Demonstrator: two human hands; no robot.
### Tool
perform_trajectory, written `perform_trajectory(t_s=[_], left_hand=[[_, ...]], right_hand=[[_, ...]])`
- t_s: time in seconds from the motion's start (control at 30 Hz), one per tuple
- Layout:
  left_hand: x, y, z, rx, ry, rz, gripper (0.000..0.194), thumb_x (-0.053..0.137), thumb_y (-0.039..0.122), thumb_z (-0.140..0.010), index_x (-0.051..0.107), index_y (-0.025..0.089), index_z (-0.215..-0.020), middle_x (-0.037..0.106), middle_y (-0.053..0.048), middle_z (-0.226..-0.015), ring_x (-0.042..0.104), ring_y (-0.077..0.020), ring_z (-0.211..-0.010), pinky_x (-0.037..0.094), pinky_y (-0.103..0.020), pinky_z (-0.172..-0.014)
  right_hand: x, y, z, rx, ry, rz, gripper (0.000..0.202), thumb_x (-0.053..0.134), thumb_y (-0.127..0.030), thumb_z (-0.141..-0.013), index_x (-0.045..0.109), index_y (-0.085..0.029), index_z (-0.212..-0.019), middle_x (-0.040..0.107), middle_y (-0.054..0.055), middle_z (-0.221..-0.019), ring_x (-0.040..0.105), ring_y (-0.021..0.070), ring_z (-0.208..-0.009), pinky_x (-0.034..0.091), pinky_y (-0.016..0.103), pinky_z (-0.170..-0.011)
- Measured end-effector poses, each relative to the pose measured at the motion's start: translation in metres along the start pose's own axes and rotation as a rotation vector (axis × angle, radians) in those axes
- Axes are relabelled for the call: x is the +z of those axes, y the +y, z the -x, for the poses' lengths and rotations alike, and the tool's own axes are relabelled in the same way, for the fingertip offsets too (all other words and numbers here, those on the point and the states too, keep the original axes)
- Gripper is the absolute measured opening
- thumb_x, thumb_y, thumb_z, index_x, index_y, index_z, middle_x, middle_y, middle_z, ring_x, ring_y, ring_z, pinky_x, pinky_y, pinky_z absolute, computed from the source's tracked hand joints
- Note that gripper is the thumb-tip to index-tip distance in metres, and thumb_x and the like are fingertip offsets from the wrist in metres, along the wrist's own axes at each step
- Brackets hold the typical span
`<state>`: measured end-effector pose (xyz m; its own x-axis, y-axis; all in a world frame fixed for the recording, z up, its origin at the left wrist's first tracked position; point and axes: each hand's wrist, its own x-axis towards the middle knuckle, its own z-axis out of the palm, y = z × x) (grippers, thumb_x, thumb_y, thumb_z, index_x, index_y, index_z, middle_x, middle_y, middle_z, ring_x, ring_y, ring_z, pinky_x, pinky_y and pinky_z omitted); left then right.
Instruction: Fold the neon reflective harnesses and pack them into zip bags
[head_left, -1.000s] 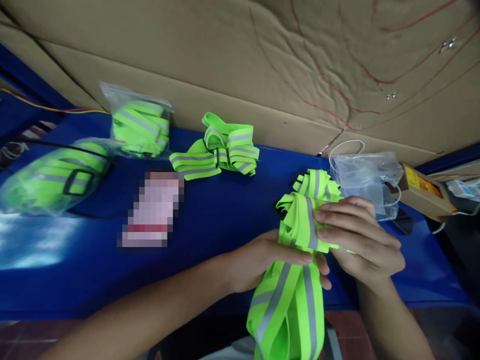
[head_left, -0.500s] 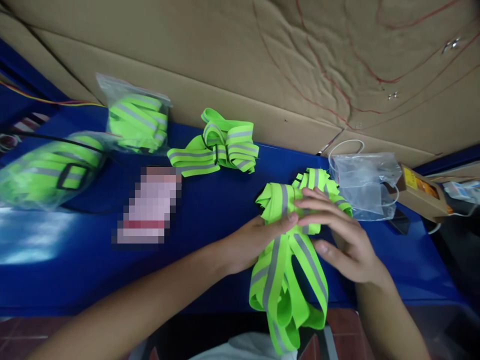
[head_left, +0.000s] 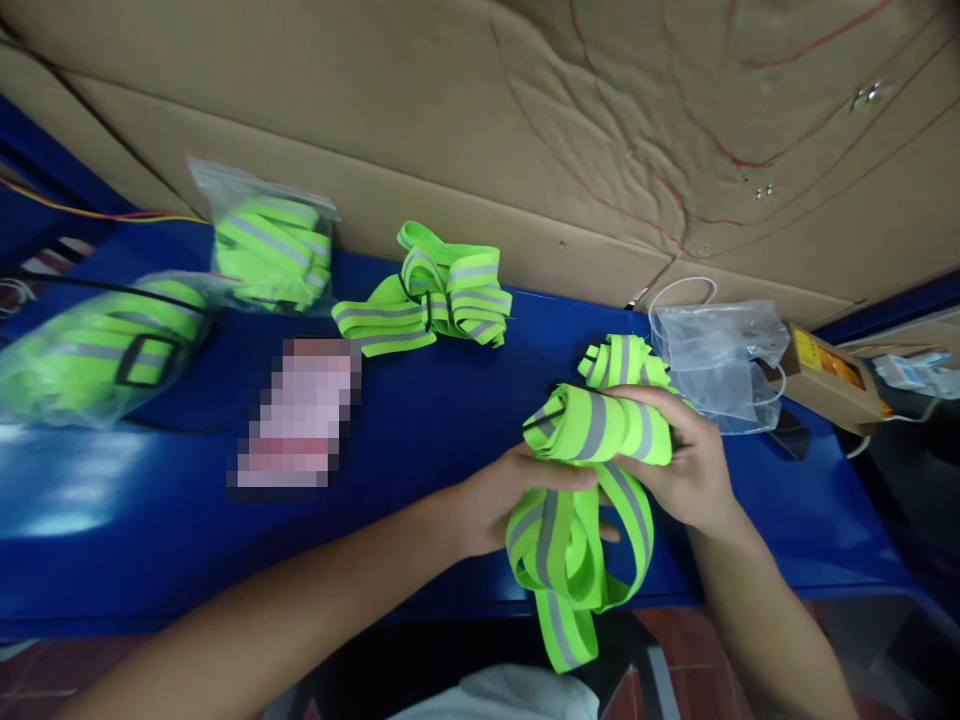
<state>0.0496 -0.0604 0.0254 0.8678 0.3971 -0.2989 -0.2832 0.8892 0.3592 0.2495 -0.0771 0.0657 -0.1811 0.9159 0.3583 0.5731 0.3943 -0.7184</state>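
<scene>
A neon-green reflective strap (head_left: 596, 425) with a grey stripe is partly wound into a bundle above the table's front part. My right hand (head_left: 686, 455) is closed round the right end of the bundle. Below it, my left hand (head_left: 502, 500) grips the strap, its thumb lying across the front and some fingers hidden behind. Loose loops (head_left: 559, 560) of the strap hang down past the table edge. Just behind the bundle lies another folded green strap (head_left: 622, 358). Farther back on the table rests a loosely tangled green strap (head_left: 450, 295) with black buckles.
Two clear bags of green straps, one upright (head_left: 274, 250) and one lying flat (head_left: 112, 345), are at the left. A blurred-out pink item (head_left: 300, 415) lies nearby. Clear plastic bags (head_left: 720, 360), a dark phone-like object (head_left: 789, 435) and a cardboard box (head_left: 836, 375) sit right. Cardboard lines the back.
My right hand has gone from spread fingers beside the strap to gripping the bundle. The bundle has turned so its rolled end shows, and the hanging loops have risen slightly.
</scene>
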Motion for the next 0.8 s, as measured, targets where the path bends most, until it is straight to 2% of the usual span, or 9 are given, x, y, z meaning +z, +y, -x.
perform_trajectory(t_s=[0.07, 0.17, 0.23, 0.37, 0.47, 0.6, 0.7, 0.8], left_hand=[[0.001, -0.005, 0.000, -0.017, -0.040, -0.026, 0.040, 0.088, 0.025, -0.069, 0.077, 0.013, -0.105, 0.081, -0.013, -0.100, 0.077, -0.0286, -0.087, 0.059, -0.041, -0.085], [0.005, -0.009, 0.001, -0.010, 0.052, -0.115, 0.039, 0.087, 0.029, -0.072, 0.078, 0.014, -0.106, 0.081, -0.014, -0.105, 0.076, -0.0297, -0.096, 0.058, -0.038, -0.086], [0.008, -0.007, 0.003, 0.015, 0.119, -0.174, 0.037, 0.087, 0.033, -0.072, 0.079, 0.014, -0.102, 0.081, -0.010, -0.098, 0.075, -0.0280, -0.092, 0.058, -0.036, -0.084], [0.010, 0.000, 0.005, 0.024, 0.137, -0.278, 0.030, 0.082, 0.032, -0.073, 0.079, 0.016, -0.098, 0.077, -0.004, -0.083, 0.070, -0.0204, -0.078, 0.056, -0.031, -0.076], [0.008, 0.000, 0.005, -0.042, 0.164, -0.323, 0.034, 0.081, 0.034, -0.072, 0.077, 0.014, -0.100, 0.076, -0.005, -0.084, 0.070, -0.0206, -0.077, 0.056, -0.031, -0.072], [0.003, -0.003, 0.003, -0.082, 0.177, -0.348, 0.034, 0.079, 0.036, -0.072, 0.074, 0.014, -0.097, 0.074, -0.006, -0.081, 0.070, -0.0212, -0.069, 0.057, -0.034, -0.065], [0.002, -0.003, 0.002, -0.085, 0.182, -0.352, 0.028, 0.077, 0.031, -0.077, 0.074, 0.014, -0.099, 0.074, -0.006, -0.080, 0.071, -0.0203, -0.067, 0.058, -0.033, -0.065], [0.002, -0.002, 0.002, -0.137, 0.117, -0.205, 0.026, 0.078, 0.025, -0.077, 0.074, 0.014, -0.099, 0.076, -0.007, -0.084, 0.075, -0.0226, -0.071, 0.061, -0.036, -0.069]], right_hand=[[-0.002, -0.001, 0.001, 0.040, 0.023, -0.008, 0.037, 0.081, -0.033, -0.086, 0.071, -0.029, -0.121, 0.077, 0.001, -0.101, 0.073, 0.0200, -0.080, 0.060, 0.029, -0.065], [-0.003, -0.004, 0.001, 0.063, -0.018, -0.031, 0.036, 0.081, -0.036, -0.085, 0.070, -0.028, -0.119, 0.076, 0.001, -0.097, 0.073, 0.0192, -0.076, 0.059, 0.028, -0.062], [-0.001, -0.007, 0.001, 0.041, -0.066, -0.039, 0.043, 0.083, -0.039, -0.083, 0.069, -0.028, -0.123, 0.076, 0.003, -0.107, 0.075, 0.0229, -0.089, 0.063, 0.032, -0.072], [0.002, -0.012, 0.001, -0.004, -0.076, 0.001, 0.063, 0.089, -0.043, -0.077, 0.064, -0.029, -0.133, 0.072, 0.007, -0.129, 0.070, 0.0294, -0.117, 0.062, 0.038, -0.092], [0.003, -0.013, 0.001, 0.025, -0.070, 0.031, 0.064, 0.090, -0.044, -0.076, 0.065, -0.029, -0.134, 0.073, 0.006, -0.125, 0.073, 0.0273, -0.110, 0.062, 0.036, -0.088], [0.010, -0.011, 0.003, 0.078, -0.065, 0.011, 0.060, 0.091, -0.047, -0.073, 0.069, -0.028, -0.125, 0.076, 0.004, -0.115, 0.074, 0.0245, -0.098, 0.062, 0.033, -0.079], [0.016, -0.012, 0.007, 0.103, 0.004, 0.064, 0.052, 0.090, -0.045, -0.075, 0.069, -0.028, -0.119, 0.076, 0.003, -0.108, 0.073, 0.0229, -0.091, 0.061, 0.032, -0.072], [0.019, -0.014, 0.011, 0.063, 0.117, 0.137, 0.040, 0.086, -0.037, -0.080, 0.069, -0.029, -0.115, 0.075, 0.002, -0.104, 0.072, 0.0217, -0.087, 0.059, 0.030, -0.067]])
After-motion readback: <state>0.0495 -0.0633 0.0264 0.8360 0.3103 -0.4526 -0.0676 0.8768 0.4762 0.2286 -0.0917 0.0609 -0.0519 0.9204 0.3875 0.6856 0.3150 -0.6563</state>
